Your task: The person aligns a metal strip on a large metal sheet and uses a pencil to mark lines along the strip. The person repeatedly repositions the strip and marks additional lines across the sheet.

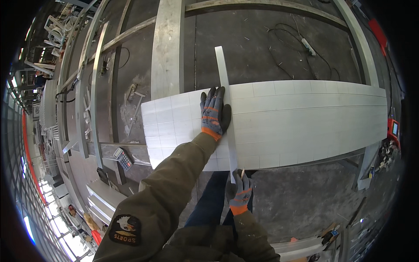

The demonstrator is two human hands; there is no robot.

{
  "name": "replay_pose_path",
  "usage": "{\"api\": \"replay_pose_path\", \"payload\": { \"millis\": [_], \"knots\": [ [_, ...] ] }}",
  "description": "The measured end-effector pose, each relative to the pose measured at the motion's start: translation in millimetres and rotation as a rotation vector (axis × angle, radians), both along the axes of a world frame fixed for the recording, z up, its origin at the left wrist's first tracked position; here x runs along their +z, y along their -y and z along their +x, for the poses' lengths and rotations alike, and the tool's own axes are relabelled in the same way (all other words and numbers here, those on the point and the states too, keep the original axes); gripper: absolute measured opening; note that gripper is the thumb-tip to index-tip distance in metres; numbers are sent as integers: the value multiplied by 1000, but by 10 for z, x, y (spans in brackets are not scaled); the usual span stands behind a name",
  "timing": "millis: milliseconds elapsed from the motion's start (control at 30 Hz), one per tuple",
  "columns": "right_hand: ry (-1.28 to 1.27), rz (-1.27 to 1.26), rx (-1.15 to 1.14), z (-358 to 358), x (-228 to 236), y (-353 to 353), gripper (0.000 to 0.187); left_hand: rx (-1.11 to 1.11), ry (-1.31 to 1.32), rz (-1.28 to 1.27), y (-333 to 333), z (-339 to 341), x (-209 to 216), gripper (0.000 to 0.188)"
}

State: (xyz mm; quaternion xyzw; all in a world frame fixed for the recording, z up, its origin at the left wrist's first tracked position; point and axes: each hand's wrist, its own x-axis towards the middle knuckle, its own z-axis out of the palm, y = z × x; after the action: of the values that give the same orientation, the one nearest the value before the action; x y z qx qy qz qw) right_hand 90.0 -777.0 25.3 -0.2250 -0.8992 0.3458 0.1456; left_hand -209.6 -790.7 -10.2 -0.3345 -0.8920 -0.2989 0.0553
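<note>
A long flat white panel (305, 120) lies across the frame in front of me, with a grid of thin lines on its surface. Crossing it from the far edge to the near edge is a narrow pale metal bar (231, 135), which sticks out at both sides. My left hand (212, 111), in a grey glove with orange bands, rests flat on the panel, fingers stretched out and thumb along the bar. At the near edge my right hand (241, 192), gloved alike, is closed around the bar's near end. A small pale stick tip (242, 173) shows at its fingers, possibly a pencil.
A wide metal beam (168, 48) runs away beneath the panel. A calculator (123, 158) sits on the frame at left. Cables with a power strip (308, 46) lie on the floor beyond. A red device (393, 131) stands by the panel's right end.
</note>
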Motion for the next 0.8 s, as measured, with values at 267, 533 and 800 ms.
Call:
{"api": "replay_pose_path", "payload": {
  "millis": [267, 533, 800],
  "knots": [
    [29, -59, -16, 31, -59, 60, 52, -20, 12, -3, 6, -13, 72, 57],
    [-8, -20, 0, 32, -107, 54, 50, -23, -1, -15, 2, -18, 85, 57],
    [2, -54, -16, 22, -76, 57, 55, -27, 5, -53, 9, -17, 95, 57]
  ]
}}
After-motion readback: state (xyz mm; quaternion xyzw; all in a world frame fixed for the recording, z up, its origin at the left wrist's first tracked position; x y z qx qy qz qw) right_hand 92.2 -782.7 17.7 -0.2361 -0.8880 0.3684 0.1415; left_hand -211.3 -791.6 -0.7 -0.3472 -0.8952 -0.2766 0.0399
